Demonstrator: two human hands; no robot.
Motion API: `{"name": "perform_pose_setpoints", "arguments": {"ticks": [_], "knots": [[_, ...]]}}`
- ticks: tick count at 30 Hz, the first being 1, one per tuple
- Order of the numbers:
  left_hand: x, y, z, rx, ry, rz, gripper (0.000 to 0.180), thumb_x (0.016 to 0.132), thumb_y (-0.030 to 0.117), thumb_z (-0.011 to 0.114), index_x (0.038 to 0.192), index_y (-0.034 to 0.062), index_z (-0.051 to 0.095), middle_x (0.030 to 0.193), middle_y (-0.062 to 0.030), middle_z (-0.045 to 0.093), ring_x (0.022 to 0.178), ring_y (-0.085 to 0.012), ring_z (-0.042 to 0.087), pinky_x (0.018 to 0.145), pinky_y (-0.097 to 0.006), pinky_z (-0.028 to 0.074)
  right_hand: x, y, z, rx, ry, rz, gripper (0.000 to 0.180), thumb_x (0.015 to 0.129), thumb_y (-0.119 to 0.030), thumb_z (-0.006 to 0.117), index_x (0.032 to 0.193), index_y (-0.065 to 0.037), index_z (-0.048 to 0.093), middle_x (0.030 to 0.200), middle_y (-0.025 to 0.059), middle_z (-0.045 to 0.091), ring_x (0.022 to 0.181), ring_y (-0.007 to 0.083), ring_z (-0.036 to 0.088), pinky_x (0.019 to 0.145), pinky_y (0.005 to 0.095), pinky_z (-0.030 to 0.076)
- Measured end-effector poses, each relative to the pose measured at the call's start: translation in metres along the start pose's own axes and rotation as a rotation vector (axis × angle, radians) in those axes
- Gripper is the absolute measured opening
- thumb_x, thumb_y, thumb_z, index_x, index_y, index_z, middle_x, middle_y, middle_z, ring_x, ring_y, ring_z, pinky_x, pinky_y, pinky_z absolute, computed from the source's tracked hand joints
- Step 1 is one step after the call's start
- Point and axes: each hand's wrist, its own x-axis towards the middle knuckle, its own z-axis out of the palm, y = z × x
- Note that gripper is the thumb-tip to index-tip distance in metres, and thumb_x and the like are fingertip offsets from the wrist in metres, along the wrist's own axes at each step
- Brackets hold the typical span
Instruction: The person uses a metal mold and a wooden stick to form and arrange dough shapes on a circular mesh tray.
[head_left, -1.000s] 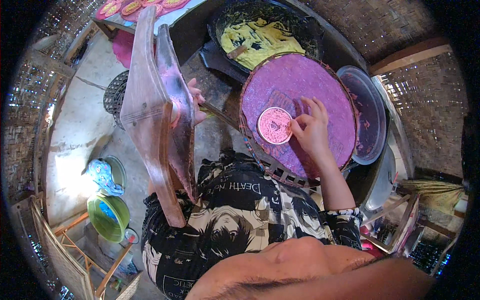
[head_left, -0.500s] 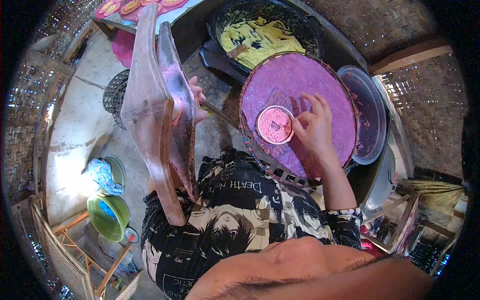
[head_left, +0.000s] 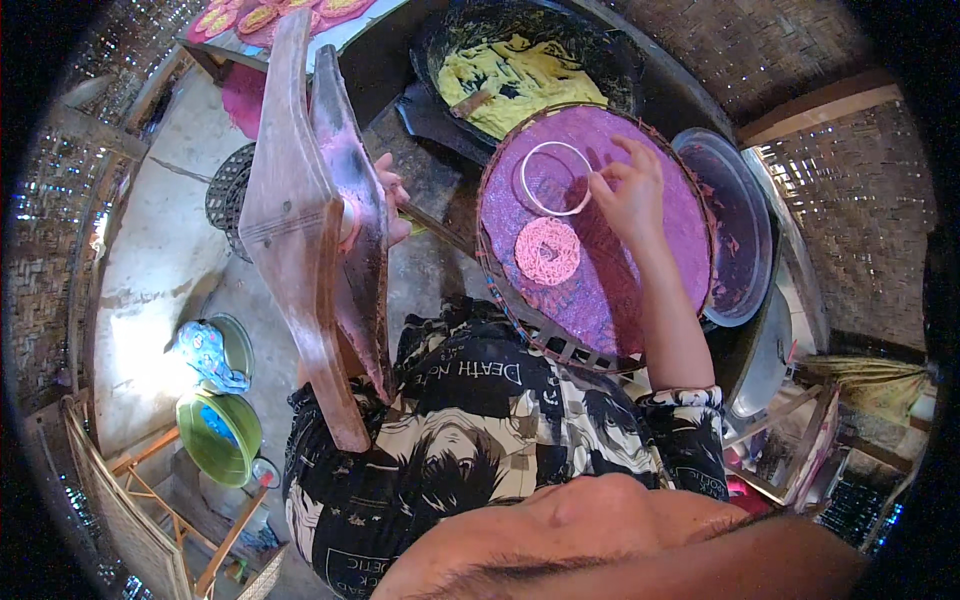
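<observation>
Between the thumb and fingers of my right hand, I pinch a thin white ring, raised above a round woven tray with a purple lining. Just below the ring, a round disc of pink noodle strands with a small hollow at its middle lies on the tray. My left hand grips a large two-part wooden press, held upright left of the tray. The press hides most of that hand; several curled fingers show past its edge. Pink residue stains the inner face of the press.
Beyond the tray stands a black basin with yellow dough and a wooden piece inside. A clear plastic tub sits at the right. Pink discs lie on a far-left table. Green basins stand on the floor at lower left.
My right hand has lifted the white ring off the pink noodle disc and moved it away from me. The disc stays on the tray. The press and left hand have barely moved.
</observation>
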Motion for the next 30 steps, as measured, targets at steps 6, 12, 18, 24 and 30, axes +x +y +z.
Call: {"name": "perform_pose_setpoints", "arguments": {"ticks": [6, 12, 18, 24, 30], "knots": [[-0.003, -0.003, 0.009, 0.103, 0.102, 0.079, 0.038, 0.068, 0.029, 0.06, 0.094, 0.0033, 0.051, 0.082, -0.0114, 0.057, 0.081, -0.0252, 0.056, 0.091, -0.047, 0.033, -0.001, 0.001, 0.015, -0.043, -0.093, 0.011, 0.016, 0.065, -0.022, 0.059, 0.062, -0.007, 0.063, 0.113, 0.01, 0.051, 0.109, 0.0312, 0.04, 0.092, 0.0432, 0.029], [-0.007, -0.001, 0.03, 0.439, 0.279, 0.257, 0.034, 0.065, 0.028, 0.062, 0.089, 0.0044, 0.055, 0.077, -0.0111, 0.058, 0.077, -0.0249, 0.058, 0.092, -0.046, 0.033, -0.008, 0.005, 0.007, -0.111, -0.119, -0.032, 0.017, 0.069, -0.02, 0.06, 0.069, -0.004, 0.065, 0.109, 0.0115, 0.052, 0.105, 0.0306, 0.043, 0.09, 0.0399, 0.033], [0.012, -0.003, 0.07, 1.258, 0.388, 0.588, 0.029, 0.063, 0.026, 0.064, 0.083, 0.0054, 0.059, 0.072, -0.0108, 0.06, 0.073, -0.0246, 0.06, 0.093, -0.044, 0.032, -0.025, -0.052, -0.031, 0.792, -0.277, 0.061, 0.048, 0.081, -0.045, 0.046, 0.103, -0.004, 0.057, 0.106, 0.0143, 0.054, 0.101, 0.0246, 0.047, 0.086, 0.036, 0.035], [0.054, -0.007, 0.102, 1.827, -0.123, 0.613, 0.045, 0.063, 0.02, 0.063, 0.104, 0.0044, 0.052, 0.084, -0.0133, 0.06, 0.081, -0.0254, 0.059, 0.094, -0.049, 0.03, -0.038, -0.072, -0.063, 1.28, -0.702, 0.427, 0.081, 0.076, -0.068, 0.029, 0.119, -0.001, 0.04, 0.093, 0.0096, 0.052, 0.076, 0.0183, 0.052, 0.067, 0.0315, 0.042], [0.131, 0.024, 0.131, -0.204, -0.625, -0.059, 0.075, 0.078, 0.056, 0.039, 0.126, -0.002, 0.032, 0.128, -0.0159, 0.038, 0.117, -0.0332, 0.037, 0.098, -0.043, 0.028, -0.032, -0.02, -0.085, 1.521, -0.975, 0.388, 0.096, 0.071, -0.074, 0.024, 0.125, 0.005, 0.029, 0.099, 0.014, 0.052, 0.083, 0.0222, 0.054, 0.069, 0.0337, 0.043]]}}
